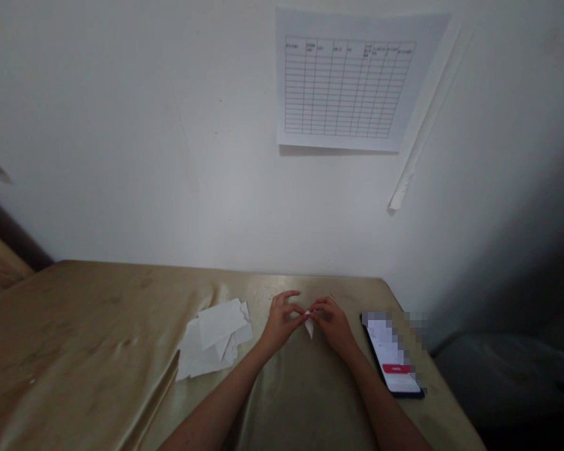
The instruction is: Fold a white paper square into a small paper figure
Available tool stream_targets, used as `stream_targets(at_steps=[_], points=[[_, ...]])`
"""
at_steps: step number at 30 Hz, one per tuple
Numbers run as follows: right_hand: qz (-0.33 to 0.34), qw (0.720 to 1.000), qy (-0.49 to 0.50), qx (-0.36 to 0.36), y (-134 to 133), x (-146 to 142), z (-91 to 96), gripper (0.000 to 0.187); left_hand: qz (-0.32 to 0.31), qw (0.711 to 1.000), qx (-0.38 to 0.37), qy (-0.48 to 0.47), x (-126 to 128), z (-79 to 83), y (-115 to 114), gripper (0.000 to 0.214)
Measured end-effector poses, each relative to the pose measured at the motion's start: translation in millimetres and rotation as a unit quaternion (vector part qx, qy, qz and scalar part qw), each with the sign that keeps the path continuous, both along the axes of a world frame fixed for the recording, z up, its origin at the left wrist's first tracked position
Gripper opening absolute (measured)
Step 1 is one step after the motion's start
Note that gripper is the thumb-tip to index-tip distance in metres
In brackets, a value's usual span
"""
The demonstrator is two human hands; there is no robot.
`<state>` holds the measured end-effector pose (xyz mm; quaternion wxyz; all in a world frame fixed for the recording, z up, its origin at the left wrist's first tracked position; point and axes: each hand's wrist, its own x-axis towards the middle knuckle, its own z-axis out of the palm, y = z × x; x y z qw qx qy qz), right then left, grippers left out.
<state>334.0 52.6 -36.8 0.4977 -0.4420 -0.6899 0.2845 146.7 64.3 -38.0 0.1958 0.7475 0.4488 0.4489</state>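
My left hand and my right hand meet over the far middle of the table. Both pinch one small folded piece of white paper between their fingertips; its pointed end hangs down between the hands. The fingers of both hands are curled in around it. A loose pile of white paper sheets lies just left of my left hand, apart from it.
A smartphone with a lit screen lies right of my right hand near the table's right edge. The table has a shiny tan cover and stands against a white wall with a printed grid sheet taped on it. A dark object sits at lower right.
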Motion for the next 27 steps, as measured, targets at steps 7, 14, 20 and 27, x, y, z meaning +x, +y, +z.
stream_targets(at_steps=[7,14,20,27], points=[[0.002,1.000,0.014,0.005,1.7,-0.1,-2.1,0.015,0.012,1.000,0.009,-0.021,0.5,-0.7,0.2,0.007],[0.004,1.000,0.005,0.000,0.5,-1.3,-1.7,0.020,0.014,0.999,0.016,-0.028,0.1,0.5,0.1,0.007],[0.004,1.000,0.009,-0.003,0.4,-0.5,-1.9,0.020,0.010,0.999,0.003,-0.040,-0.9,3.6,-2.1,0.005],[-0.003,1.000,0.022,-0.018,1.1,-1.1,-3.6,0.018,0.021,0.998,-0.001,-0.051,-0.1,1.9,-0.6,0.004]])
